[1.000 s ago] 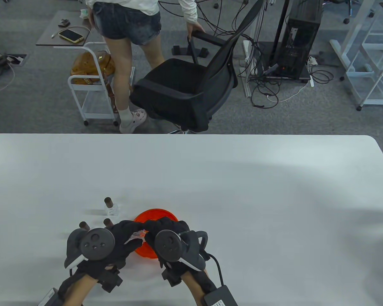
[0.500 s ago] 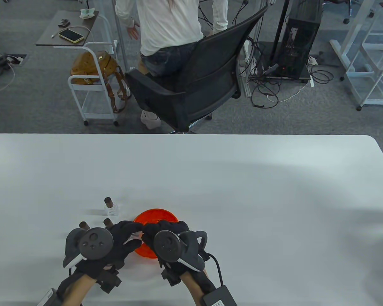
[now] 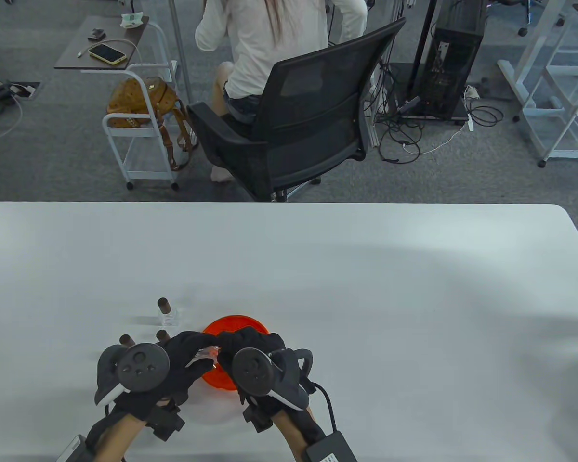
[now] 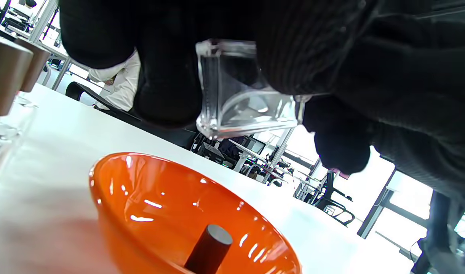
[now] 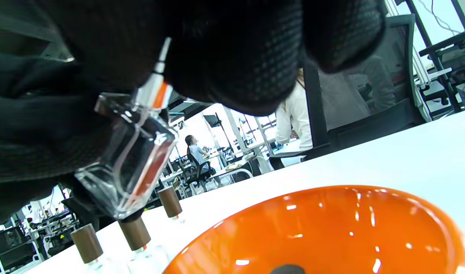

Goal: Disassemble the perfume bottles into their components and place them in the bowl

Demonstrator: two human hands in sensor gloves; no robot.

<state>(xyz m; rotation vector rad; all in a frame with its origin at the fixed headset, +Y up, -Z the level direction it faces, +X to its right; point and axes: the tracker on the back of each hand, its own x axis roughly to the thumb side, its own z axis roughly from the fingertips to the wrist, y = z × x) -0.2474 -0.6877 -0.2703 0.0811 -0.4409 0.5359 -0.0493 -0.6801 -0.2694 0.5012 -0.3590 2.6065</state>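
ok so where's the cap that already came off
The dark cap lies inside the orange bowl, seen best in the left wrist view, below the clear bottle that both hands hold over the bowl.

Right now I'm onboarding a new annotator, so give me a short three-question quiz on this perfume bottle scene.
1. True or false: the clear bottle held by the left hand and right hand still wears its brown cap.
2. Multiple choice: what already lies in the orange bowl? A) a dark cylindrical cap B) a spray pump C) nothing
3. How many capped bottles stand on the white table to the left of the bowl?

Key
1. False: the cap is off and the spray tube shows inside the glass.
2. A
3. Three, each with a brown cap.
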